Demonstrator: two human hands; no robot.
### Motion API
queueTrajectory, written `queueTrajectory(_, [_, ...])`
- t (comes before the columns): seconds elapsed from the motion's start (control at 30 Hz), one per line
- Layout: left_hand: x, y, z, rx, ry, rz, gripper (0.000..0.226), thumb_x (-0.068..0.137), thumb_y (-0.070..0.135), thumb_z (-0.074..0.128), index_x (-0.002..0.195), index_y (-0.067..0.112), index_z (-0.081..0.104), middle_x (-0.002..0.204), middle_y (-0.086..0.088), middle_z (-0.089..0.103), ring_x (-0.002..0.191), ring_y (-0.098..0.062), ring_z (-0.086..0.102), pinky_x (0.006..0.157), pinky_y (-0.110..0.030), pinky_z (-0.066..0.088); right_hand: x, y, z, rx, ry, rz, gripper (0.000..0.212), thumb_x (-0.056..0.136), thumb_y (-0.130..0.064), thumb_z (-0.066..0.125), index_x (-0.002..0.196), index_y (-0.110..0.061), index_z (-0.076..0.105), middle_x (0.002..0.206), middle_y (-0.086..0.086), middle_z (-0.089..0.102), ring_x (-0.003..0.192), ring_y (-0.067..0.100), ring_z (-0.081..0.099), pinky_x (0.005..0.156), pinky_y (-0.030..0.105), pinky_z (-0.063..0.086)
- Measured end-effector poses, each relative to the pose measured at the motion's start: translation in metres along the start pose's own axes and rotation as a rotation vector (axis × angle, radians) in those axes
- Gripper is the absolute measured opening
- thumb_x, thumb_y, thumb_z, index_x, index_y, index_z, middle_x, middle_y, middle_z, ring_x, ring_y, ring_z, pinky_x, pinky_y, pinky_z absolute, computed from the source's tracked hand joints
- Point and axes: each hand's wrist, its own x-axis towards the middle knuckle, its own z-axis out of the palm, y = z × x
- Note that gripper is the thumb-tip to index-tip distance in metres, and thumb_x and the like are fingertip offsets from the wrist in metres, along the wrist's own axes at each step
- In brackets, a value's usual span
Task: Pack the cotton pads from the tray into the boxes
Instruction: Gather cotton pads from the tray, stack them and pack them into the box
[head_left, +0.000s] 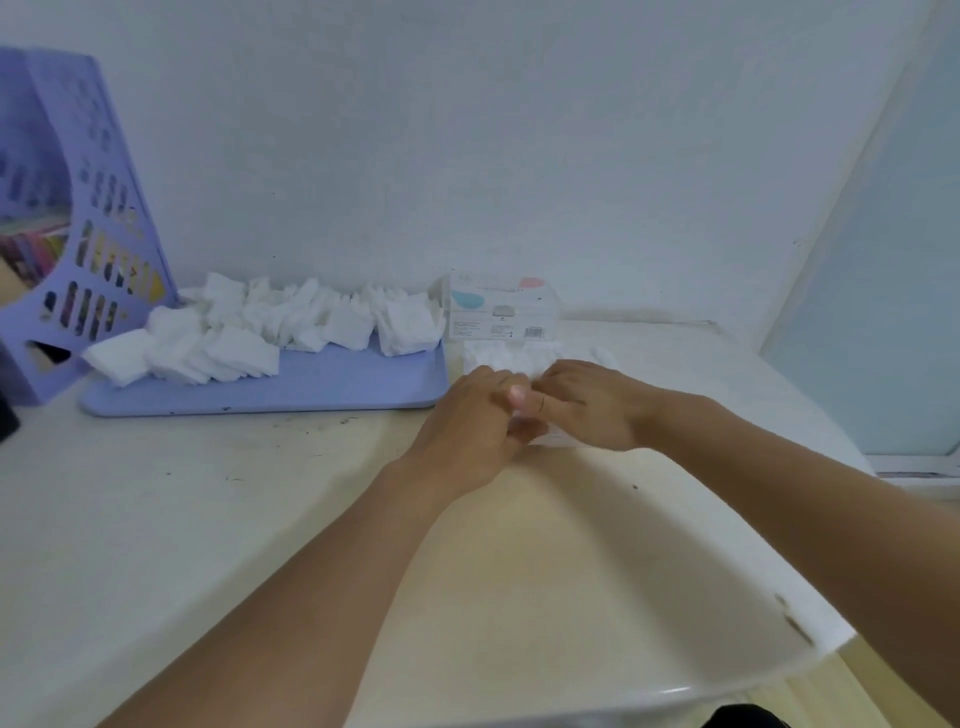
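**Two hands closed on one small white item; most of the stock unpacked**

Two hands meet at the near middle of the counter (208, 519). Your left hand (470, 423) and right hand (587, 402) both curl their fingers round a small white thing (550, 439) between them, so each grip is closed on it. Blur keeps me from telling whether it is a box or a bundle of pads; working it close to you likely gives control.

Just beyond your knuckles lies a row of white pads (511, 356) on the counter, probably staged within reach.

Behind that row stands a printed box (501, 312), near the wall (519, 130).

To its left, the lilac tray (311, 387) carries many cotton pads (291, 325) in loose leaning stacks along its far side. Judged from this, packing is far from finished.

A lilac file rack (78, 208) stands far left.
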Motion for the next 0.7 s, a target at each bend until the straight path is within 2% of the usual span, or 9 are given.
queueTrajectory(0.07, [0.003,0.004,-0.016,-0.169,0.055,-0.058,0.012,0.095,0.026,0.065,0.095,0.022,0.054,0.093,0.012,0.063,0.092,-0.009,0.065,0.078,-0.026,0.052,0.005,-0.016,-0.014,0.090,0.099,0.063,0.081,0.083,-0.087,0.005,0.094,-0.033,0.064,0.098,-0.012,0.068,0.098,0.014,0.061,0.096,0.042,0.048])
queueTrajectory(0.1, [0.004,0.001,-0.029,-0.217,0.154,-0.101,0.011,0.097,0.027,0.063,0.101,0.020,0.056,0.095,0.011,0.065,0.093,-0.004,0.065,0.082,-0.024,0.053,0.013,-0.029,-0.021,0.110,0.240,0.028,0.080,0.087,-0.084,0.010,0.094,-0.028,0.066,0.095,-0.009,0.069,0.092,0.014,0.063,0.089,0.041,0.051])
queueTrajectory(0.2, [0.006,-0.022,-0.082,-0.231,0.555,-0.190,0.009,0.099,0.022,0.061,0.093,0.017,0.056,0.082,0.015,0.063,0.079,0.007,0.061,0.071,-0.011,0.047,0.045,-0.076,-0.025,0.373,0.703,-0.100,0.059,0.102,-0.054,0.035,0.082,-0.009,0.067,0.075,0.006,0.069,0.074,0.022,0.064,0.073,0.042,0.051])
queueTrajectory(0.23, [0.002,-0.039,-0.103,-0.179,0.639,-0.227,0.009,0.098,0.021,0.061,0.091,0.017,0.057,0.080,0.015,0.062,0.077,0.007,0.060,0.069,-0.010,0.045,0.063,-0.094,-0.020,0.498,0.705,-0.086,0.048,0.102,-0.043,0.044,0.081,-0.006,0.067,0.072,0.008,0.069,0.073,0.024,0.066,0.074,0.042,0.053])
queueTrajectory(0.33, [-0.031,-0.101,-0.155,0.025,0.725,-0.442,0.008,0.096,0.018,0.061,0.102,0.013,0.061,0.096,0.006,0.065,0.093,-0.007,0.062,0.081,-0.025,0.048,0.122,-0.136,0.013,0.698,0.382,0.009,0.014,0.091,-0.022,0.065,0.096,-0.010,0.070,0.085,0.004,0.074,0.084,0.023,0.069,0.085,0.044,0.057])
queueTrajectory(0.4, [-0.062,-0.133,-0.171,0.132,0.710,-0.616,0.029,0.097,0.013,0.057,0.125,0.007,0.058,0.125,-0.007,0.062,0.119,-0.025,0.056,0.093,-0.029,0.041,0.156,-0.146,0.031,0.638,0.278,0.028,0.030,0.086,-0.019,0.073,0.114,-0.013,0.066,0.102,0.001,0.069,0.091,0.020,0.063,0.080,0.028,0.054])
queueTrajectory(0.47, [-0.095,-0.158,-0.180,0.198,0.691,-0.731,0.045,0.097,0.008,0.052,0.142,0.005,0.046,0.146,-0.014,0.048,0.136,-0.029,0.042,0.106,-0.034,0.034,0.187,-0.159,0.042,0.562,0.287,0.037,0.050,0.083,-0.022,0.079,0.127,-0.012,0.058,0.108,0.000,0.061,0.093,0.015,0.056,0.067,0.017,0.042])
queueTrajectory(0.57, [-0.110,-0.180,-0.183,0.293,0.675,-0.831,0.060,0.094,0.010,0.052,0.150,0.005,0.034,0.155,-0.016,0.036,0.146,-0.032,0.027,0.120,-0.042,0.022,0.226,-0.166,0.055,0.484,0.271,0.078,0.069,0.074,-0.035,0.088,0.128,-0.011,0.053,0.109,-0.001,0.056,0.098,0.017,0.054,0.076,0.023,0.042])
queueTrajectory(0.7, [-0.108,-0.198,-0.184,0.319,0.613,-0.950,0.078,0.085,0.014,0.059,0.155,0.009,0.024,0.162,-0.014,0.022,0.151,-0.033,0.012,0.124,-0.047,0.016,0.259,-0.179,0.068,0.360,0.268,0.060,0.072,0.068,-0.047,0.089,0.121,-0.012,0.053,0.112,0.001,0.060,0.098,0.018,0.055,0.084,0.032,0.048])
